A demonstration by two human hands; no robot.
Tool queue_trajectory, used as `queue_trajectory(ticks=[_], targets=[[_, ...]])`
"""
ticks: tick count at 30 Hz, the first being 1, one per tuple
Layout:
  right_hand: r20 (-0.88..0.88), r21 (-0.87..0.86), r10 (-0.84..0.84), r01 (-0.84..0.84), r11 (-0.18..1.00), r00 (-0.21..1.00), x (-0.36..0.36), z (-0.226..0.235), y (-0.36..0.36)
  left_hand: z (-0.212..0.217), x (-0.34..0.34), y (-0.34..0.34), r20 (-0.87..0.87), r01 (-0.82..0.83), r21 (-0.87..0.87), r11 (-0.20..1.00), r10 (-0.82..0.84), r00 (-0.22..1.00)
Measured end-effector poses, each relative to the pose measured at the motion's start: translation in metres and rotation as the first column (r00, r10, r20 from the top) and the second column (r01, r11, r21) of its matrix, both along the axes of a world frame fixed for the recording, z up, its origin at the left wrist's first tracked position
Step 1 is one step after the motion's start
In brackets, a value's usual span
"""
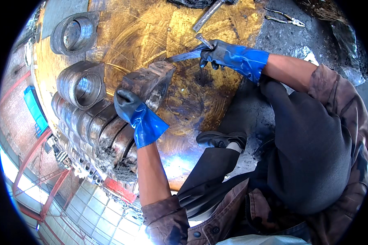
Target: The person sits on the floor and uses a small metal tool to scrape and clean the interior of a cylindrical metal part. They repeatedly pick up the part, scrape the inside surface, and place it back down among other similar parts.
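Observation:
My left hand (128, 105), in a blue and dark glove, is closed over the near-left edge of a dirty, rust-brown metal ring housing (148, 78). The housing is tilted, with its flat side up and part of its curved bore showing. My right hand (217, 54), gloved alike, is closed around a long flat blade, like a scraper (187, 56). The blade points left, and its tip is at the housing's far-right corner. A short metal rod with a flat head (203, 41) sticks up from the same hand; how it joins the blade is hidden.
Several similar ring housings (81, 85) stand in a row on the left, with another ring (74, 33) farther off. A hammer (208, 16) and pliers (285, 18) lie at the far side. Grease smears the yellow surface (151, 36). My shoe (221, 139) is close by.

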State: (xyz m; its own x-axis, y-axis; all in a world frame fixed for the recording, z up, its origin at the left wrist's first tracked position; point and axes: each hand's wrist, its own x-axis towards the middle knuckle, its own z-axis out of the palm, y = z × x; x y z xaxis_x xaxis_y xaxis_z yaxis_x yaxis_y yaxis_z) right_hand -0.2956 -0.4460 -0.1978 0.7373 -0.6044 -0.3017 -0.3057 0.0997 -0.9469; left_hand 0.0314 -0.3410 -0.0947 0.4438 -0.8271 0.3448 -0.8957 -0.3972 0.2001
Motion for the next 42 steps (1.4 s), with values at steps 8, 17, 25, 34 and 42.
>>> queue_trajectory(ticks=[8,17,25,34,42], targets=[[-0.027,0.069,-0.019,0.021,0.997,0.999,0.007,-0.004,-0.005,-0.001,0.002,0.001,-0.011,-0.004,-0.008,1.0,0.004,1.0],[-0.081,0.187,-0.061,0.076,0.98,0.995,0.018,-0.013,-0.01,0.001,-0.001,-0.001,-0.02,0.002,0.005,1.0,-0.001,1.0],[-0.341,0.016,-0.062,0.071,0.997,0.938,0.025,0.022,-0.004,0.0,0.003,0.003,-0.029,-0.016,-0.001,1.0,0.015,0.999],[-0.155,-0.082,0.032,-0.045,0.996,0.987,0.026,0.011,0.008,-0.003,0.0,-0.001,-0.015,0.065,-0.063,0.996,-0.066,0.998],[-0.098,-0.238,0.086,-0.108,0.965,0.991,0.013,0.018,0.016,-0.001,0.003,0.0,-0.014,0.019,0.003,1.0,-0.019,1.0]])
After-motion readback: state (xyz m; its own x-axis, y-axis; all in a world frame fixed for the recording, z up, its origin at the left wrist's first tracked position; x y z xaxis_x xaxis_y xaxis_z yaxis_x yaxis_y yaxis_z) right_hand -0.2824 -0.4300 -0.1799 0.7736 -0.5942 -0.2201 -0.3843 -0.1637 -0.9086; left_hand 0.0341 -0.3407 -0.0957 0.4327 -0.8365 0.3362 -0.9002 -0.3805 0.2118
